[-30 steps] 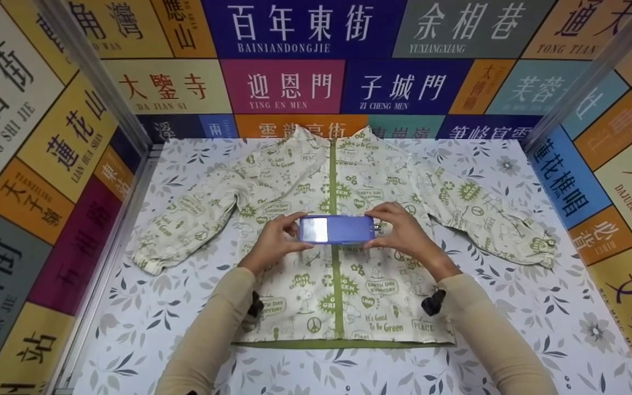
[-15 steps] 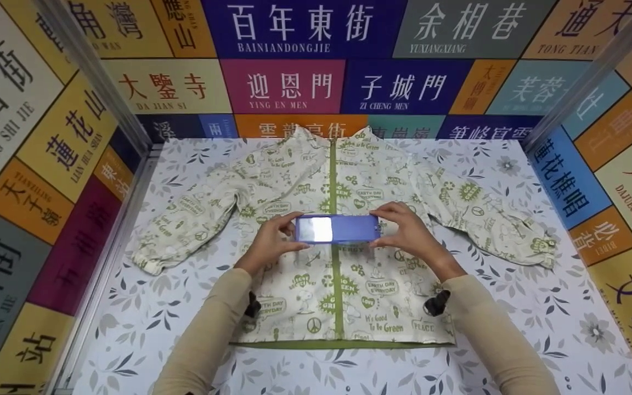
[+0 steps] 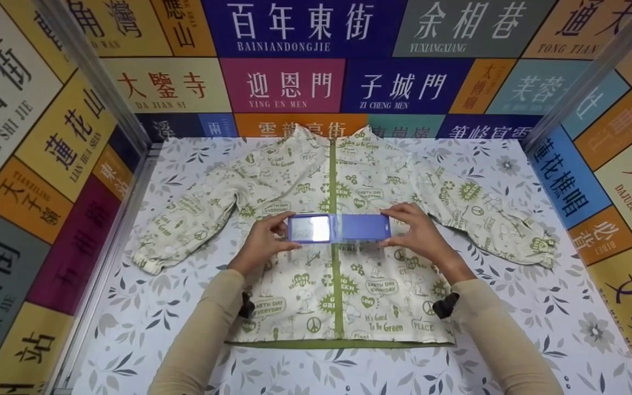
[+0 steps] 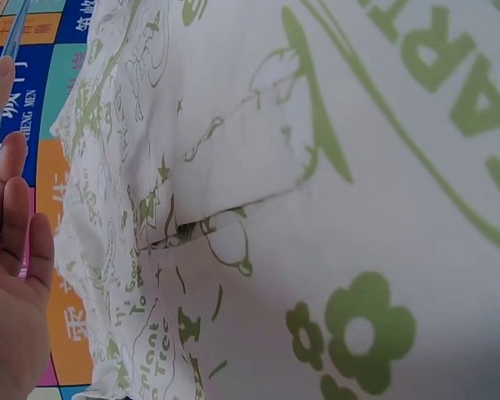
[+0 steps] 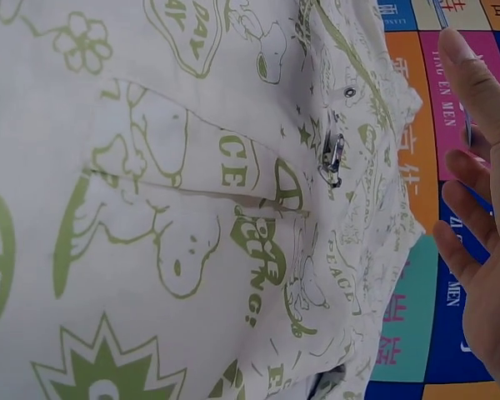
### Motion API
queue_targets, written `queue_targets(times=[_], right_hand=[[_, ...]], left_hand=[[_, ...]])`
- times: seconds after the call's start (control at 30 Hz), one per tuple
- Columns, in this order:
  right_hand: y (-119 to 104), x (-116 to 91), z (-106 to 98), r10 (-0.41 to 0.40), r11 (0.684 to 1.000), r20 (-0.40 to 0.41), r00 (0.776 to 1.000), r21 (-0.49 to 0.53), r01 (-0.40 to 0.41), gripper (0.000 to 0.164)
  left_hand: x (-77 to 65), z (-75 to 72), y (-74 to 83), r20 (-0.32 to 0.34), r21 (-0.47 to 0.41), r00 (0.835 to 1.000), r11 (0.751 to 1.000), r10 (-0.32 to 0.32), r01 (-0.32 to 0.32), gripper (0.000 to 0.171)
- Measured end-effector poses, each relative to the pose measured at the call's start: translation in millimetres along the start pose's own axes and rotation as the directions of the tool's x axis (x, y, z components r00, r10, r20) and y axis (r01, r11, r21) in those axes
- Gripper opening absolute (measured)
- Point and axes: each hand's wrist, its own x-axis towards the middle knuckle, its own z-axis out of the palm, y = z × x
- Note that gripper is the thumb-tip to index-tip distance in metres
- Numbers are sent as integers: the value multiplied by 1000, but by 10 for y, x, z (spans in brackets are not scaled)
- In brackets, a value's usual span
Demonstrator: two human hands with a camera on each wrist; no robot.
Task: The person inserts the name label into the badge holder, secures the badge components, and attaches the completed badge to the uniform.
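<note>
A blue card holder [image 3: 365, 227] is held level above the jacket's zip line in the head view. Its left part is a blue frame round a bright, reflective panel [image 3: 309, 229]; a clear strip lies between this and the solid blue right part. My left hand [image 3: 264, 241] pinches the left end between thumb and fingers. At the other end, my right hand [image 3: 420, 238] pinches in the same way. Beneath both hands lies a white jacket [image 3: 305, 285] with green print, spread flat with sleeves out. The wrist views show the hands at the edge, with only slivers of the holder.
The jacket lies on a table [image 3: 129, 329] with a leaf-patterned cover. Walls with coloured sign panels [image 3: 283, 85] stand behind and at both sides. A metal zip pull [image 5: 333, 158] shows on the jacket in the right wrist view.
My hands have moved apart, left hand leftward and right hand rightward. The holder has grown longer between them, and a clear strip now shows between its two parts.
</note>
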Motion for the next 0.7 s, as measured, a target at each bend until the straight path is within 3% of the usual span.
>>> queue_targets(times=[0.23,0.7], right_hand=[[80,-81,26,22,1000,-3,1000,-9,-22,77],[260,-244,206,72,996,16,997,-45,-71,79]], left_hand=[[-23,-23,-10,-1,-4,999,999,-38,38,79],[-31,-5,-22,1,4,1000,1000,-8,8,76]])
